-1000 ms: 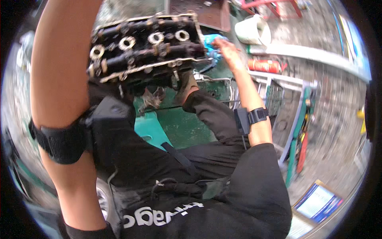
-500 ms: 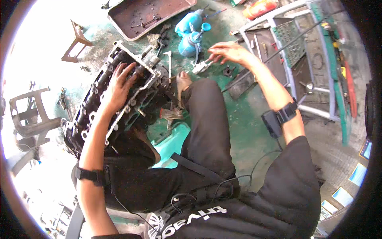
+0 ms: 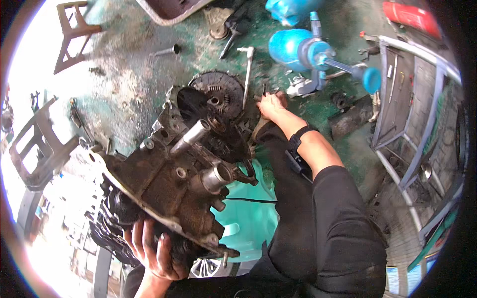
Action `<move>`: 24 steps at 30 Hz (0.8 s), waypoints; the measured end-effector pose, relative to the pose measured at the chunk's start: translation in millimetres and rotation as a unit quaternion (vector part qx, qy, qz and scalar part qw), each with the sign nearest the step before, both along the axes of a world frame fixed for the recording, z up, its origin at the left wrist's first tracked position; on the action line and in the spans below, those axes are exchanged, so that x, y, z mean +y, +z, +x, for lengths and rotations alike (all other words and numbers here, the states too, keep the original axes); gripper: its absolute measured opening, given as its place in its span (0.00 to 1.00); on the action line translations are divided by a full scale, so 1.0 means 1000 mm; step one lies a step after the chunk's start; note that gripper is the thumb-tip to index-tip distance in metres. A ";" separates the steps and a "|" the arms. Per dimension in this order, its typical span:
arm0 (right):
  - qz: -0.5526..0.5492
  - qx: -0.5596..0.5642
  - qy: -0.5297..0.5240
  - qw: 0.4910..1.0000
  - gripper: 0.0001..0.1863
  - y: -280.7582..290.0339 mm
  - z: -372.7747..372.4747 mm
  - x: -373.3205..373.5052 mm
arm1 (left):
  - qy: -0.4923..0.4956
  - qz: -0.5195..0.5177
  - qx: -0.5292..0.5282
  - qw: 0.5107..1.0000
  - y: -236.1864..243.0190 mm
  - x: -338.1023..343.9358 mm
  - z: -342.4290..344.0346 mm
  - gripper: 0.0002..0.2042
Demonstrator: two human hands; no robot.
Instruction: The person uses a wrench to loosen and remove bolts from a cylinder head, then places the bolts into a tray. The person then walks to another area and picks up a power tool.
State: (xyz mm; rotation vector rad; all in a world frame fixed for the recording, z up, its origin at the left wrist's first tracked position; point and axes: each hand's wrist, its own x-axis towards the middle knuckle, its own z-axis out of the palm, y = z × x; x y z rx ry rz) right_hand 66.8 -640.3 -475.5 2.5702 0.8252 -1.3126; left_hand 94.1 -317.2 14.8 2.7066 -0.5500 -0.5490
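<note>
A greasy, dark engine block stands tilted in front of me, its brown metal side with two shiny tubes facing up. My left hand grips its near black edge, fingers curled over it and thumb pressed to the side. Low by the floor, beyond my knee, my right hand is closed round something small that I cannot make out. Left of that hand lie a round plate with coil springs, like a clutch disc, and a long-handled ratchet wrench. A silvery metal part lies just right of it.
Blue spray bottles stand at the back right. A grey metal frame rack runs along the right. Metal brackets lie on the left. A rusty tray is at the back, and a turquoise plastic stool sits between my legs.
The engine block has tipped over, showing its brown side. My left hand has shifted to its near edge. My right hand has come down and left from near the silvery part. The view has moved.
</note>
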 end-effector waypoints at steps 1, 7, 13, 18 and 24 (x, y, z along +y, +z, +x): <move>0.007 -0.081 0.061 0.995 0.12 -0.005 -0.017 0.003 | 0.007 -0.013 0.003 1.000 0.001 0.002 -0.001 0.23; -0.057 0.051 0.074 0.994 0.11 0.000 -0.028 0.033 | -0.033 0.078 0.031 0.996 0.010 0.012 -0.011 0.26; 0.095 -0.114 -0.224 0.963 0.09 0.050 -0.004 0.031 | 0.030 -0.008 0.021 0.999 0.005 0.004 -0.013 0.21; 0.120 -0.175 -0.403 0.890 0.12 0.091 0.009 0.025 | 0.022 0.036 0.043 0.998 0.008 -0.003 -0.005 0.23; 0.156 -0.002 -0.495 0.855 0.20 0.215 0.033 -0.013 | 0.047 0.019 0.062 0.997 0.007 -0.009 0.004 0.27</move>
